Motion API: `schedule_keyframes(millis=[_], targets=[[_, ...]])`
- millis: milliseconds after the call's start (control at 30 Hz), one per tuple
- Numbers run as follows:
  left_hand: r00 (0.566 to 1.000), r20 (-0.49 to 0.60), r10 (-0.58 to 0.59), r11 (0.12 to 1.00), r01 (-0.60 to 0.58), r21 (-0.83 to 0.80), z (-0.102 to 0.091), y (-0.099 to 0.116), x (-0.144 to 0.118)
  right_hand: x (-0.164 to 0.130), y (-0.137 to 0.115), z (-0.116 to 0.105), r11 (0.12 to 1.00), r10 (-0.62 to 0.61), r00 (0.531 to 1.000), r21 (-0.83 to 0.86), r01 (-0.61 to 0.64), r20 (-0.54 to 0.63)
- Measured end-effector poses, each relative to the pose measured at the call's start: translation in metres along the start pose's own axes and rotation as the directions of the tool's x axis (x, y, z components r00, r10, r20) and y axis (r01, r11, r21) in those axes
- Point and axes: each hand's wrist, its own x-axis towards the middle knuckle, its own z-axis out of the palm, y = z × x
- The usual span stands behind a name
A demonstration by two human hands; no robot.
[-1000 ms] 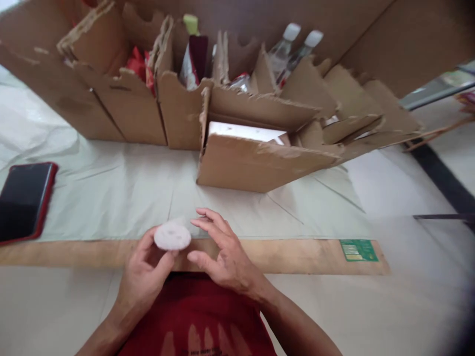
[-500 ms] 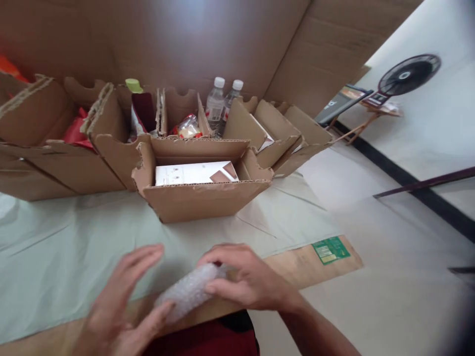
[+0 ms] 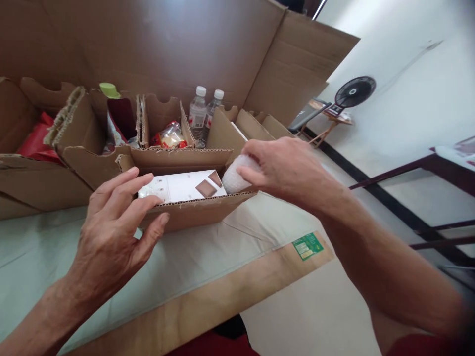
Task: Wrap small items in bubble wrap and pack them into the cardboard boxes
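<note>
A small open cardboard box (image 3: 200,216) stands on the table with a white carton (image 3: 181,186) lying inside it. My left hand (image 3: 118,217) grips the left end of this cardboard box, fingers over the rim and thumb against the outside of its front wall. In my right hand (image 3: 282,168) is a bubble-wrapped bundle (image 3: 235,175), held at the right end of the box beside the carton. The bundle's lower part is hidden behind the front wall, and the wrapping conceals its contents.
Behind stand more cardboard bins (image 3: 74,143), with a red packet (image 3: 40,138), a wrapped snack (image 3: 170,136) and two water bottles (image 3: 198,116). A tall cardboard panel (image 3: 148,54) rises at the back. The table's wooden front edge (image 3: 208,301) runs nearby; a fan (image 3: 354,92) stands beyond.
My right hand has carried the bubble-wrapped bundle forward from the table's front edge to the box's right end. My left hand has moved forward onto the box's left end. The view has shifted.
</note>
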Motion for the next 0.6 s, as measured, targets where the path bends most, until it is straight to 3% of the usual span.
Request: schedule_keyframes(millis=[133, 267, 433, 600], targets=[[1.0, 0.0, 0.012, 1.0, -0.012, -0.008, -0.002, -0.003, -0.002, 0.023, -0.007, 0.014, 0.995, -0.095, 0.98, 0.058, 0.086, 0.176], [1.0, 0.015, -0.002, 0.999, 0.003, -0.05, -0.001, -0.006, 0.001, 0.021, -0.003, 0.027, 0.99, -0.14, 0.947, 0.044, 0.133, 0.29], [1.0, 0.026, -0.017, 0.995, 0.02, -0.102, 0.0, -0.009, 0.001, 0.011, -0.012, 0.025, 0.98, -0.099, 0.955, -0.141, 0.142, 0.279], [0.999, 0.029, 0.02, 0.994, -0.016, -0.106, 0.0, -0.008, 0.002, 0.023, -0.018, 0.027, 0.979, -0.163, 0.915, -0.051, 0.195, 0.369]])
